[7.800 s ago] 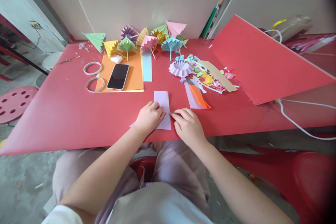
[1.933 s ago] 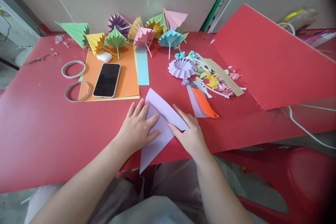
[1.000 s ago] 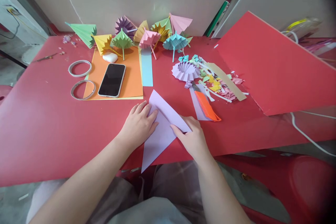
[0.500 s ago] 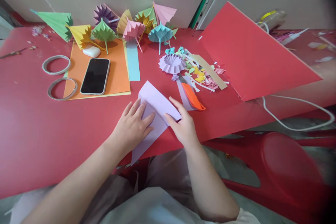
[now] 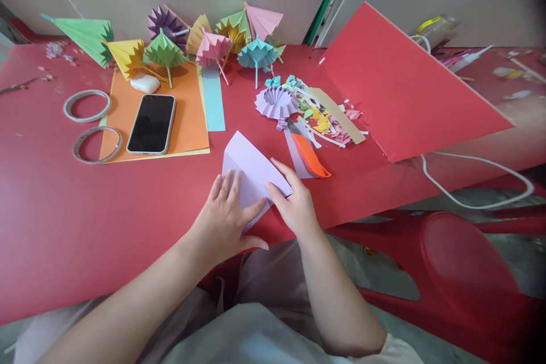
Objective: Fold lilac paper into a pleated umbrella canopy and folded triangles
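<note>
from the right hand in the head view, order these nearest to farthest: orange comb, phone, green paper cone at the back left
1. orange comb: just beyond the right hand, slightly to its right.
2. phone: across to the left, lying on the orange sheet.
3. green paper cone: far back left corner of the red table, by the wall.

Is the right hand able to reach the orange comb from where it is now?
Probably yes. The right hand rests on the lilac paper, and the orange comb lies just beyond its fingers on the red table, with nothing between them.
</note>
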`<state>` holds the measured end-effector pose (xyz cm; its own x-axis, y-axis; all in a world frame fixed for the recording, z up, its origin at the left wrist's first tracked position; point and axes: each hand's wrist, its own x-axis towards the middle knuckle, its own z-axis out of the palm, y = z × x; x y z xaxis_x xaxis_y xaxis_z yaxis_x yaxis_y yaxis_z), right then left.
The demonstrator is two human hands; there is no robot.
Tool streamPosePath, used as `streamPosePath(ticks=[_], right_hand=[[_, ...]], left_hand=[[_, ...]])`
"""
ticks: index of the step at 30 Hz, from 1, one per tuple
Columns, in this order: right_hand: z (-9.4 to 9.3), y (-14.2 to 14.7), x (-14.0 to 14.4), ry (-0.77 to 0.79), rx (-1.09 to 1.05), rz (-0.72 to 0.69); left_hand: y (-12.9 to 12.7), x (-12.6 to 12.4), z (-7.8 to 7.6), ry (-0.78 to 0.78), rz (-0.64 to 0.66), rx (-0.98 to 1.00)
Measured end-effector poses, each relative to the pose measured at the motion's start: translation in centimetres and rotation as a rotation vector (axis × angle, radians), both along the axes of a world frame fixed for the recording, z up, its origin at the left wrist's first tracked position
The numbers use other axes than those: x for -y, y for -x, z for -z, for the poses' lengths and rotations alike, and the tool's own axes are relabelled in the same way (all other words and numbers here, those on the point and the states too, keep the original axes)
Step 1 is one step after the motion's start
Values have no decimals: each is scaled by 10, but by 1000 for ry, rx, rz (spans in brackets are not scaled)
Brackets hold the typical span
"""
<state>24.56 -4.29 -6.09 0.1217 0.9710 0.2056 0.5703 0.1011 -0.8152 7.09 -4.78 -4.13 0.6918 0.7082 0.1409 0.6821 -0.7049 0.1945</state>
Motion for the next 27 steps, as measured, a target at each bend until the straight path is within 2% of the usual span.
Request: streamPosePath(ticks=[5,13,22,27], right_hand=[[-2,1,0,-20,40,-15],[-3,0,0,-172,121,-252],[1,4,4,-322,355,-357],[-1,6,12,-264,523,-403]], left_hand=[[1,-5,1,17,-7,-46],[-4,-6,-19,62,-74,-162],[14,-17,-32,173,42,-187],[25,-20,-47,178,-82,-330]])
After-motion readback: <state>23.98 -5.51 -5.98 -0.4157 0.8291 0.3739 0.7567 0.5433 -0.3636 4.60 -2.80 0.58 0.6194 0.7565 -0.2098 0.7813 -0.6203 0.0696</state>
